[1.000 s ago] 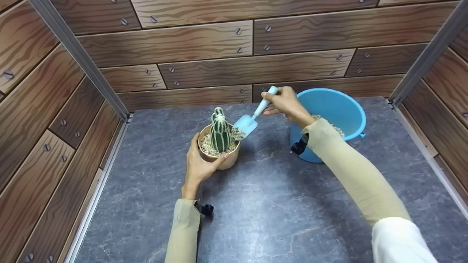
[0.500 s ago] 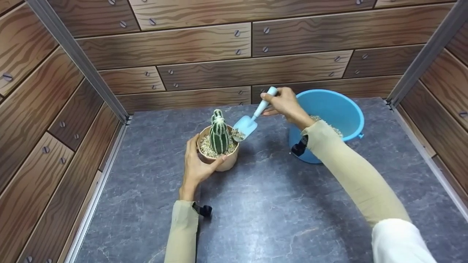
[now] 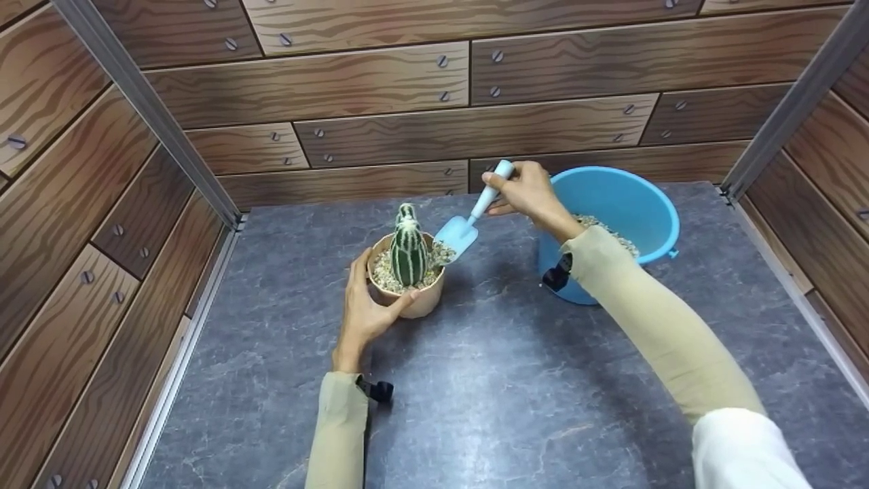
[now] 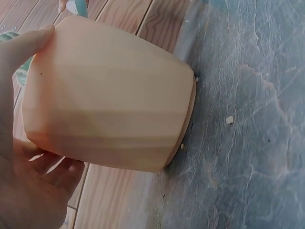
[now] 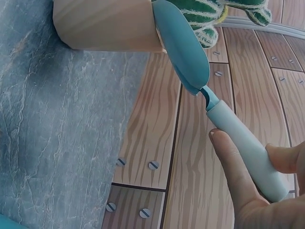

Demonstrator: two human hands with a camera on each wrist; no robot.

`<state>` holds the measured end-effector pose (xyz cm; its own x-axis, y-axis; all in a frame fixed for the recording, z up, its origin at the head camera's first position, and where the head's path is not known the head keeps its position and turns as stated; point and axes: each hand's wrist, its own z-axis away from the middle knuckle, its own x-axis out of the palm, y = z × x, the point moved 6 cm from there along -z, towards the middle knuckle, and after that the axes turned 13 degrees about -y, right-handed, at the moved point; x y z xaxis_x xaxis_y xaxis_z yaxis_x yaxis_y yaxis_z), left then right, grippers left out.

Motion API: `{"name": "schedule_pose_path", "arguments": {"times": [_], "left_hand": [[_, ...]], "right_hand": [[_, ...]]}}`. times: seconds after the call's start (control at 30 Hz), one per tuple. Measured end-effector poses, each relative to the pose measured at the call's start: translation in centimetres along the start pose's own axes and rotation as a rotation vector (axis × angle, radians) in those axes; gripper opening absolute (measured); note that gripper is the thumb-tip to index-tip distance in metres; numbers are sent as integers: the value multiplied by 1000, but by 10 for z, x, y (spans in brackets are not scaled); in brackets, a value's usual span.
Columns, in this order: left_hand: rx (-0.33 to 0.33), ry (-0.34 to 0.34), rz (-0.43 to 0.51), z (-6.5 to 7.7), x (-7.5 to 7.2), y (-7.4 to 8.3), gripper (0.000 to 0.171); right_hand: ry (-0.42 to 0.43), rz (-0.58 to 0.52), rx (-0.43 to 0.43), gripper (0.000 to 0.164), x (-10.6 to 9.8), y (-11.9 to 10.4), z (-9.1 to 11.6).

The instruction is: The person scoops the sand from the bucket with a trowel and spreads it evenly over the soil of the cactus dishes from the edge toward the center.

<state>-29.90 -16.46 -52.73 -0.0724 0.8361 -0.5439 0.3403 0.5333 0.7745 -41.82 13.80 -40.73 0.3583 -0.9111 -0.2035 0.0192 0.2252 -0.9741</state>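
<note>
A striped green cactus [image 3: 409, 255] stands in a tan faceted pot [image 3: 422, 303], surrounded by pale gravel. My left hand [image 3: 366, 312] grips the pot from its left side, thumb near the front rim and fingers round the far side. In the left wrist view, the pot's base [image 4: 183, 129] is down on the table. My right hand [image 3: 533, 193] pinches the handle of a light blue trowel [image 3: 457, 233], raised at the upper right. Its blade slopes down to the pot's right rim, with gravel [image 3: 442, 254] at the tip. The right wrist view shows the blade's underside [image 5: 186, 52] against the rim.
A blue bucket [image 3: 652, 224] with gravel [image 3: 607, 231] inside stands at the right, partly behind my right forearm. Wood-patterned walls [image 3: 380, 81] enclose the grey marbled table [image 3: 489, 407]. A pale pebble [image 4: 229, 119] lies on the table near the pot.
Both hands, the pot and the trowel keep nearly the same place. The gravel on the blade sits slightly lower, closer to the tip.
</note>
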Motion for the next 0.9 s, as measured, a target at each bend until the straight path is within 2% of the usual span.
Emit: {"name": "schedule_pose_path", "arguments": {"times": [0.27, 0.37, 0.53, 0.73, 0.9], "left_hand": [[5, -59, 98, 0, 1, -6, 115], [15, -60, 106, 1, 1, -5, 115], [2, -7, 55, 2, 4, -1, 120], [-78, 93, -16, 2, 11, 5, 129], [-105, 108, -34, 0, 11, 7, 126]], "right_hand": [[-3, -2, -31, 35, -2, 0, -1], [-4, -8, -26, 36, -2, 2, -1], [2, -3, -19, 37, -2, 3, -1], [8, 5, -25, 36, -2, 2, -1], [4, 27, -55, 36, 1, -3, 0]]}}
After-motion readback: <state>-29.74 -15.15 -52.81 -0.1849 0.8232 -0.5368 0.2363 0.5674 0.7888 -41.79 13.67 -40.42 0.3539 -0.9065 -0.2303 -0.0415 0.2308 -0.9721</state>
